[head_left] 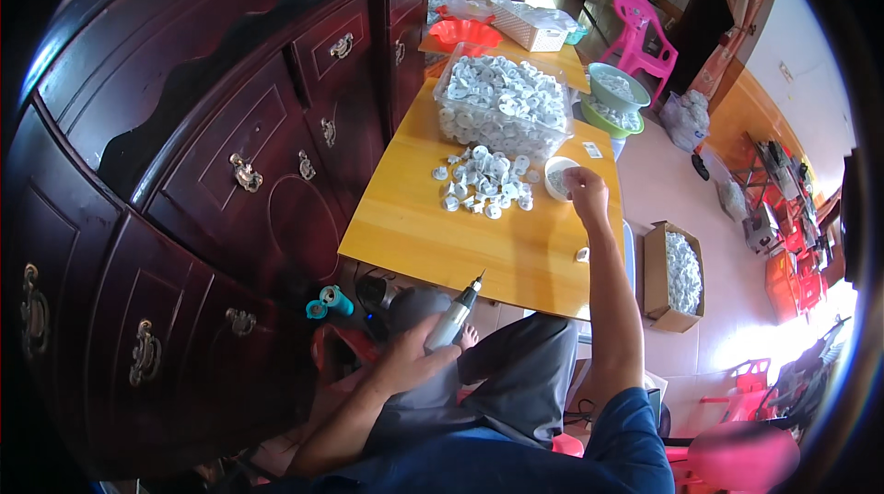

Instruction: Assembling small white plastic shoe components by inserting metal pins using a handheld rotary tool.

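My left hand (pixel 412 363) is closed round a grey electric screwdriver (pixel 447 325), held above my lap with its thin bit pointing up toward the table. At the table's right edge, my right hand (pixel 587 192) is at a small white bowl (pixel 554 165), its fingers pinched together over the rim. Whatever those fingers hold is too small to make out. Left of the bowl lies a loose pile of small white plastic parts (pixel 488 183). Beside my right forearm a single white part (pixel 583 255) sits on the yellow table (pixel 396 218).
Behind the pile stands a clear plastic bin (pixel 511 139) heaped with white parts. Farther back are a red basin (pixel 465 32) and a white basket (pixel 534 37). Dark wooden cabinets (pixel 230 126) line the left. A cardboard box (pixel 656 282) of parts and stacked basins (pixel 594 80) stand right.
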Available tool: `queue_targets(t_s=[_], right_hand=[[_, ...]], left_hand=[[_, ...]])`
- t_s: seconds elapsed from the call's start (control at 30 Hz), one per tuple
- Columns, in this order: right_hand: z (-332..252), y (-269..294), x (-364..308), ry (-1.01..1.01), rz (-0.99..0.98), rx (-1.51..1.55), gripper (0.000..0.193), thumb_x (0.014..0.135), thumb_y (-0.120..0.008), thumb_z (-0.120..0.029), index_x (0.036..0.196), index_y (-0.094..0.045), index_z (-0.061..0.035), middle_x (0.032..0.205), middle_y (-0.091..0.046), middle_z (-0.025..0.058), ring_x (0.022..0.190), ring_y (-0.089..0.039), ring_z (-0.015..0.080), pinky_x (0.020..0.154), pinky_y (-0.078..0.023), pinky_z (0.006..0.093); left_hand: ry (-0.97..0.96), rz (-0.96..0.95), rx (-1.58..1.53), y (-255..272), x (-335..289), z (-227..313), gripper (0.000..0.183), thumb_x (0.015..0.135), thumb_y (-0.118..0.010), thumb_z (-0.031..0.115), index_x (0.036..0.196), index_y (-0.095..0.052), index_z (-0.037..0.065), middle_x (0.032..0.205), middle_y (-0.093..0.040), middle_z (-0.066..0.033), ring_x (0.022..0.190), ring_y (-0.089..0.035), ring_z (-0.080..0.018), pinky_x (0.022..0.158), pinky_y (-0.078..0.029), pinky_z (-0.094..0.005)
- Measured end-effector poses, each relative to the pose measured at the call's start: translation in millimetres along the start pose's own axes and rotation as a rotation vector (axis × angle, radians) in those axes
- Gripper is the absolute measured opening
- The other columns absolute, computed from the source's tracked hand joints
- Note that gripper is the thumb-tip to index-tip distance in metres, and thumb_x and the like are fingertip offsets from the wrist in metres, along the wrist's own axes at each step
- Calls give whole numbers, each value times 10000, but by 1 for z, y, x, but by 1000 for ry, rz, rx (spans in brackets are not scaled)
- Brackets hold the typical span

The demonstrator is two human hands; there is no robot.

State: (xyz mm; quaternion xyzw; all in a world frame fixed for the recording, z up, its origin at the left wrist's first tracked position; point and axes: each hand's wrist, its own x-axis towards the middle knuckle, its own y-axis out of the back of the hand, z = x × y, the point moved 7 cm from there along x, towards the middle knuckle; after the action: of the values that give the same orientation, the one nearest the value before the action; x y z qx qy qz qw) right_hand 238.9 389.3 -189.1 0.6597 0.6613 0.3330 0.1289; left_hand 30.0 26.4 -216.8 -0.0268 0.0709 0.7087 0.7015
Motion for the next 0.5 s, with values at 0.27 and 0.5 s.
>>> queue_targets(t_s=[0.27,0.5], right_hand=[[-27,-77,-119,-243,-377,777,145,933,-633,-142,1031,-640,-36,875,-680,26,660,-591,71,586,-470,207],[-52,-109,-182,-449,-540,1142,84,956,-618,-139,994,-619,-64,973,-656,31,758,-624,88,689,-545,209]], left_hand=[[-180,21,-8,2,0,7,512,873,-690,160,1330,-502,29,835,-602,-9,650,-548,-42,580,-462,-233],[-125,47,5,5,-3,12,363,895,-650,160,1204,-544,0,992,-680,-54,926,-654,-143,857,-497,-305]])
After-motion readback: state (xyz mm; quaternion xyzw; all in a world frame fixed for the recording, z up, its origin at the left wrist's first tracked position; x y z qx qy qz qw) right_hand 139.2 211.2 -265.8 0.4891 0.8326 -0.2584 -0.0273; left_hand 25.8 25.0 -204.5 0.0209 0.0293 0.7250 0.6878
